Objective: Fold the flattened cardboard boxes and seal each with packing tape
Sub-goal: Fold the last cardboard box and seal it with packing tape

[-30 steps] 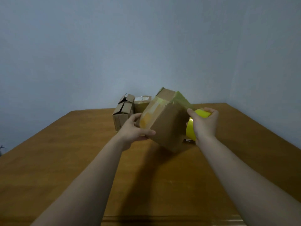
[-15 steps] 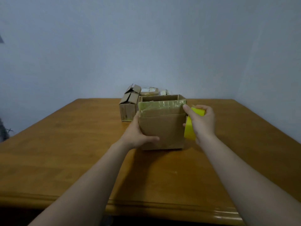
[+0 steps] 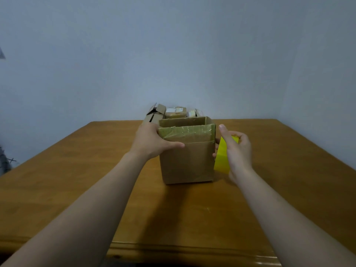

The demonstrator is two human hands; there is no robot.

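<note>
box [image 3: 187, 162] is showing plain brown | tape strip [image 3: 187, 132] on it is shining yellow-green | tape roll [image 3: 221, 158] is glowing bright yellow | table [image 3: 77, 180] is showing orange-brown wood | wall [image 3: 173, 54] is looking pale blue-grey | small boxes [image 3: 175, 113] are showing brown and white

Brown cardboard box [image 3: 187, 162] upright at desk [image 3: 96, 170] centre, top open, glossy tape band across near face's top; yellow tape roll [image 3: 221, 160] just beside its right side; smaller boxes [image 3: 157, 112] at far edge

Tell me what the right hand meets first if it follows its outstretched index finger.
Probably the cardboard box: the right hand, gripping the yellow tape roll, points its index finger forward and slightly left at the box's taped upper right corner. Depth is unclear; it could slip past.
</note>
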